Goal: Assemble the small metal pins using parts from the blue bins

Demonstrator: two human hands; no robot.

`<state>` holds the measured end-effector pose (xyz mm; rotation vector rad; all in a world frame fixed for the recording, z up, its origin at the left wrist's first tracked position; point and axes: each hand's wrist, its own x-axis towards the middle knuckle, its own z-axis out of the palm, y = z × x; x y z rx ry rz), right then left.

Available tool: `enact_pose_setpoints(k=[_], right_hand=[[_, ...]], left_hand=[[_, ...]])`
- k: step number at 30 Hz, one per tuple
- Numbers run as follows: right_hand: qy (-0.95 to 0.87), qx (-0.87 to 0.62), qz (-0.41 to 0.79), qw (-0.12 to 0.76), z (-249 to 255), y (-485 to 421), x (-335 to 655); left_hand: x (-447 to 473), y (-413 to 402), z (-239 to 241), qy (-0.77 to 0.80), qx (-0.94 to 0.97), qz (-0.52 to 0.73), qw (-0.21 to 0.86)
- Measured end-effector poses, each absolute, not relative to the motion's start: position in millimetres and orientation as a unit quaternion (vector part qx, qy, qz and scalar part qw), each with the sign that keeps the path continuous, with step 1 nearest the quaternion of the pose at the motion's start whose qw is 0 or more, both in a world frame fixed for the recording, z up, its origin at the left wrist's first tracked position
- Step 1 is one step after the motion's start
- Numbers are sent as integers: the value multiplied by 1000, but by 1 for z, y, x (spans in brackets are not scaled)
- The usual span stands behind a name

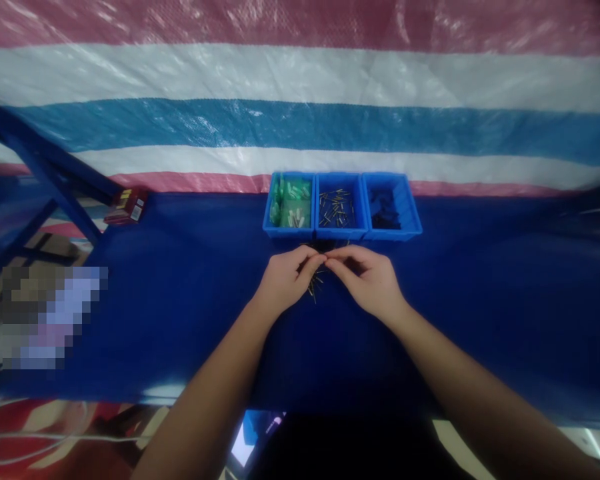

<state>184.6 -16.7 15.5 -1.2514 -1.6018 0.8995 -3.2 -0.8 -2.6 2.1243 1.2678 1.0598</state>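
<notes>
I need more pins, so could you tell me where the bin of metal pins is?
In the head view, the bin of metal pins is the middle of three blue bins, just beyond both hands.

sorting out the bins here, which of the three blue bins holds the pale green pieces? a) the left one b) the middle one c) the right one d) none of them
a, the left bin holds the pale green pieces, while the middle bin has small brass-coloured pins and the right bin has dark parts.
</notes>
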Motion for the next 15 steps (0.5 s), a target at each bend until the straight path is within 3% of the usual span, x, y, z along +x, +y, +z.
enact_pose_setpoints(k=[15], right_hand=[[-648,-516,344,442,14,-14,189]], left_hand=[[-2,-4,-3,436,745,424,273]])
